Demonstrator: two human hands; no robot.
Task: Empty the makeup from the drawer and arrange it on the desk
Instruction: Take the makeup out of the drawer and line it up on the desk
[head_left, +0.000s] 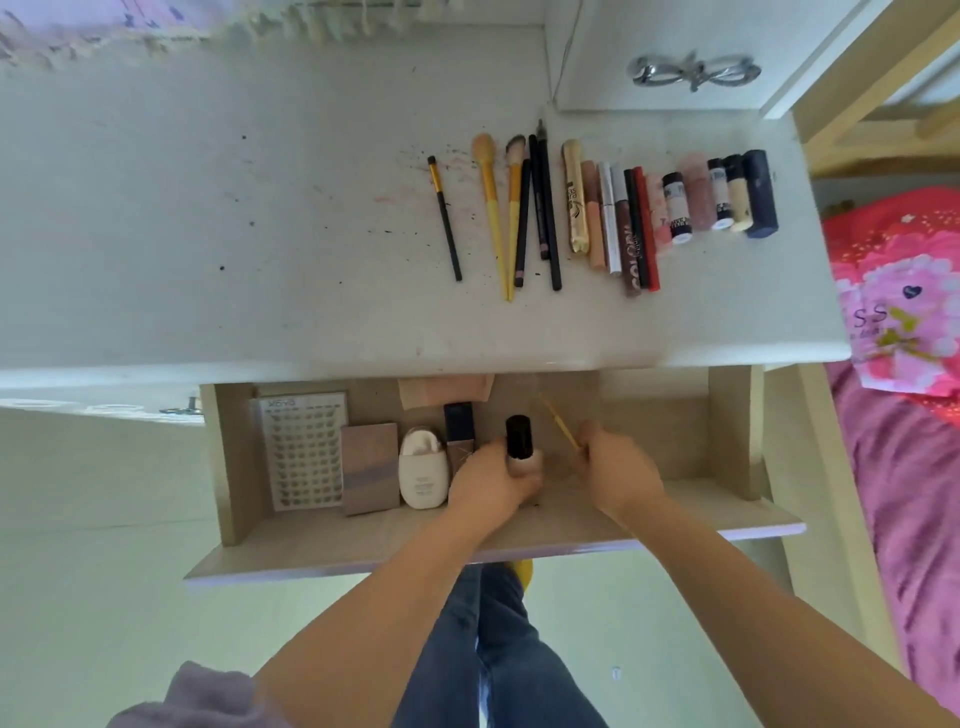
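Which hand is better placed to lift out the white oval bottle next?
Probably the left hand: it sits right beside the white oval bottle, though its grip holds a black-capped bottle. The right hand is farther off, pinching a thin yellow stick.

Bottle (521, 457) base behind left hand (491, 480); drawer (727, 426) back under desk (260, 234).

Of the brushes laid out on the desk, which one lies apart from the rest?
The thin black-handled brush at the left end of the row. A clear gap separates it from the yellow-handled brushes, which lie bunched with the dark pencils.

Brushes and tubes (670, 208) lie rowed on the white desk (260, 234); bottles remain in the open drawer (675, 441)
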